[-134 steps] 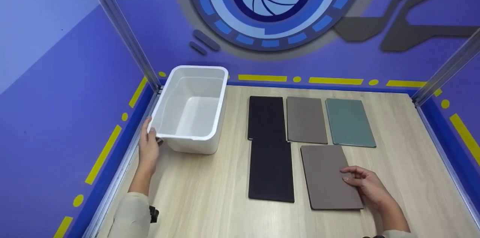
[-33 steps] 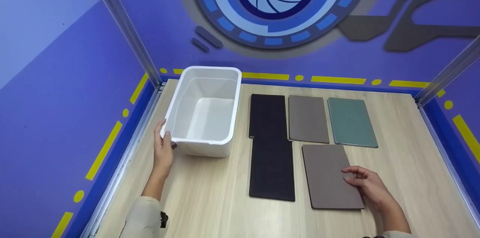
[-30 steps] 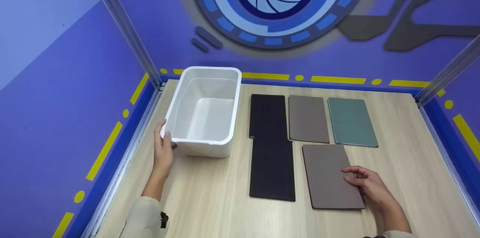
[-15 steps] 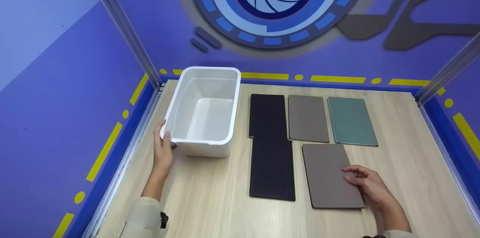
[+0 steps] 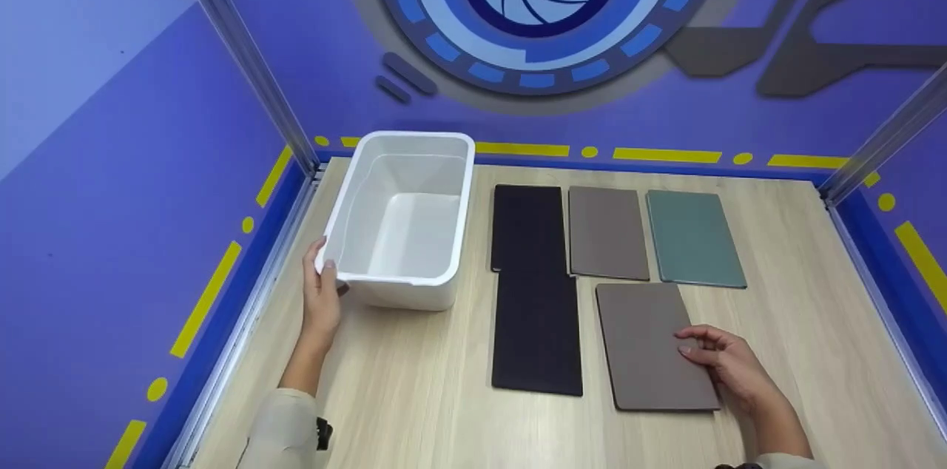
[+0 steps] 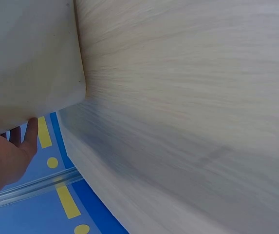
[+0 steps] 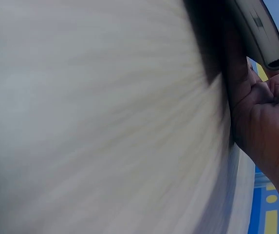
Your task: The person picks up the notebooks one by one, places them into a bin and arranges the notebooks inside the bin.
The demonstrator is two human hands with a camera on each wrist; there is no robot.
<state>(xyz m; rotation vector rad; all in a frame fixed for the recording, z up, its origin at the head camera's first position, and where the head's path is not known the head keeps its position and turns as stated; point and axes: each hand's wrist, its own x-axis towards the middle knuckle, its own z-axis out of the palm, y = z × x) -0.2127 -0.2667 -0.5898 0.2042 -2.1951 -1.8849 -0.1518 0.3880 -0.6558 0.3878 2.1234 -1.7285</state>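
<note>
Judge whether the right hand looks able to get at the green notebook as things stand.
Probably yes, if it lets go: the right hand holds the nearer brown notebook, but the green notebook lies uncovered a little beyond, with nothing standing between.

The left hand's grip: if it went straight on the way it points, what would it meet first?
Most likely the white bin, since the left hand's grip already touches its near left corner. Beyond it, perhaps the back wall, though depth is unclear.
</note>
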